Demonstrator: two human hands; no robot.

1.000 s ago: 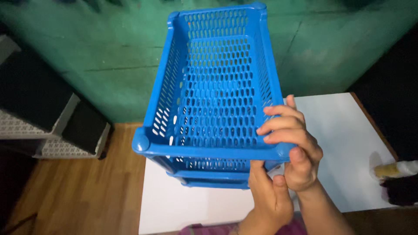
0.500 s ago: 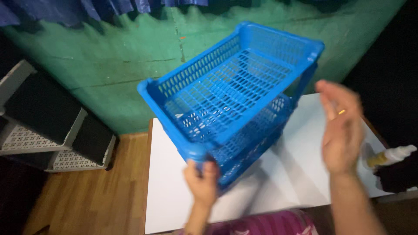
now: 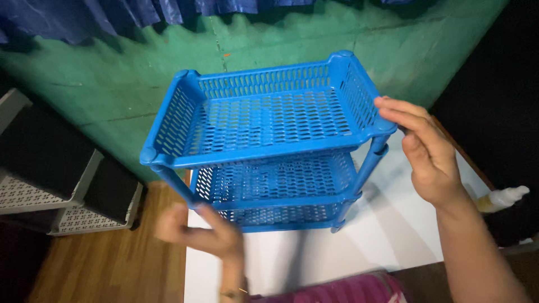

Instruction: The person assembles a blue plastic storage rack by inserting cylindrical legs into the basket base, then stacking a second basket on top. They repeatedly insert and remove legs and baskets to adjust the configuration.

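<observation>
Your left hand [image 3: 205, 235] is blurred at the lower front corner of the blue three-tier rack [image 3: 269, 148], so I can't tell if its fingers are closed. The right hand [image 3: 426, 151] pinches the rack's top right corner, steadying it upright above the white surface [image 3: 393, 235]. Beyond the rack: green wall [image 3: 112, 84].

Right hand [image 3: 429, 154] raised at the right, forearm running down to the near right corner; fingers [image 3: 401, 109] extended leftward and lightly curled, thumb lying beneath them; left hand [image 3: 205, 233] low at near centre-left, blurred, fingers pointing left; grip cannot be judged.
</observation>
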